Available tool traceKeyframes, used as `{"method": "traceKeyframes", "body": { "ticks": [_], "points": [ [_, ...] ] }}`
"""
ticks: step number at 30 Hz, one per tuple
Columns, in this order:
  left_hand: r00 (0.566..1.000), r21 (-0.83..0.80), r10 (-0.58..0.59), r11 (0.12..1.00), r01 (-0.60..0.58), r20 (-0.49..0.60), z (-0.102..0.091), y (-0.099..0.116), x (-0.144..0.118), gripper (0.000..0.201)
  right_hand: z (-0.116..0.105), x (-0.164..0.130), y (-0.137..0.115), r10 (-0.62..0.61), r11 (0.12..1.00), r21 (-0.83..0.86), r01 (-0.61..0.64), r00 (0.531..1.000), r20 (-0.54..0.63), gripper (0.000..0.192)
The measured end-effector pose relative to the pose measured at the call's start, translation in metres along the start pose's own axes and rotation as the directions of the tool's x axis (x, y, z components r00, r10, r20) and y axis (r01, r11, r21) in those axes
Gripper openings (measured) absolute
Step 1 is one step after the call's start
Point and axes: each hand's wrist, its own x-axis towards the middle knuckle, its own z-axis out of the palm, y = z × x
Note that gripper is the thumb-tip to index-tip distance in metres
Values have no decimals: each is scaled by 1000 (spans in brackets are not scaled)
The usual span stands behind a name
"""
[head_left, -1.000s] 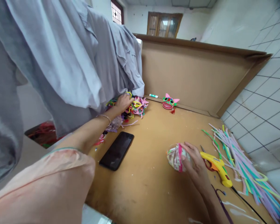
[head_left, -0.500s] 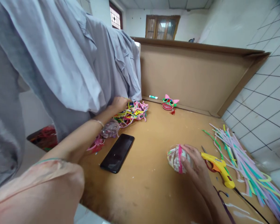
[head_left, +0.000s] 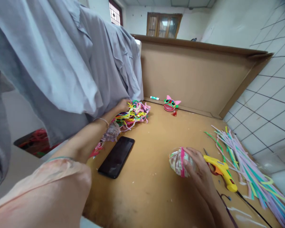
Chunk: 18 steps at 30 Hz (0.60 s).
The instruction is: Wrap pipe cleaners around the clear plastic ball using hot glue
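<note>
My right hand point(head_left: 196, 163) is closed round a rounded, see-through and whitish ball point(head_left: 177, 161), with a bright pink fuzzy strip running across it. My left hand point(head_left: 123, 105) reaches to the far left side of the table, at the edge of a tangled heap of coloured pipe cleaners point(head_left: 135, 114). Its fingertips are hidden by the hanging cloth and the heap, so what they grip does not show. Below that forearm lies a crumpled clear plastic bag point(head_left: 112, 131). Close to my right hand rests a yellow glue gun point(head_left: 219, 169), its cord trailing toward me.
A black phone point(head_left: 117, 156) lies left of centre. Long pastel pipe cleaners point(head_left: 249, 167) spread along the right. At the back are an animal-face ornament point(head_left: 171, 104) and a glue stick or marker point(head_left: 154, 98), before a cardboard wall point(head_left: 185, 72). Grey cloth point(head_left: 90, 63) hangs at left.
The view has shifted slightly. My left hand has moved a little within the edge of the heap, and some strands there have shifted. My right hand keeps the ball in place.
</note>
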Motion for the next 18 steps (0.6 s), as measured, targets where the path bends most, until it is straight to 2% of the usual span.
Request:
{"method": "traceKeyframes", "body": {
  "ticks": [3, 5, 6, 8, 9, 10, 12, 15, 18],
  "points": [
    [991, 124, 104, 988, -93, -87, -14, 8, -6, 17, 1, 0, 1, -3, 1000, -8, 3, 1000, -8, 36],
    [967, 184, 193, 970, -162, -165, -20, 14, -15, 21, 1, 1, 2, -14, 1000, -17, 14, 1000, -19, 36],
    [955, 224, 243, 953, -203, -168, -21, 16, -20, 25, 2, 1, 2, -19, 1000, -21, 19, 1000, -23, 36],
    [938, 328, 342, 894, -306, -57, -18, 20, -33, 26, 2, 2, 2, -25, 999, -27, 24, 999, -23, 36],
    [920, 422, 380, 822, -383, 94, -14, 20, -40, 28, 2, 1, 2, -22, 999, -29, 22, 1000, -20, 36],
    [900, 453, 380, 777, -437, 215, -10, 20, -47, 27, 2, 1, 2, -19, 999, -29, 18, 1000, -18, 36],
    [865, 458, 351, 741, -491, 360, -1, 19, -61, 25, 2, 1, 1, -14, 1000, -27, 14, 1000, -14, 36],
    [822, 460, 294, 714, -528, 487, 7, 19, -77, 33, 2, 1, 1, -11, 1000, -16, 11, 1000, -17, 36],
    [808, 479, 258, 695, -536, 530, 3, 24, -91, 45, 1, 1, 1, -7, 1000, -13, 6, 1000, -17, 36]
  ]
}}
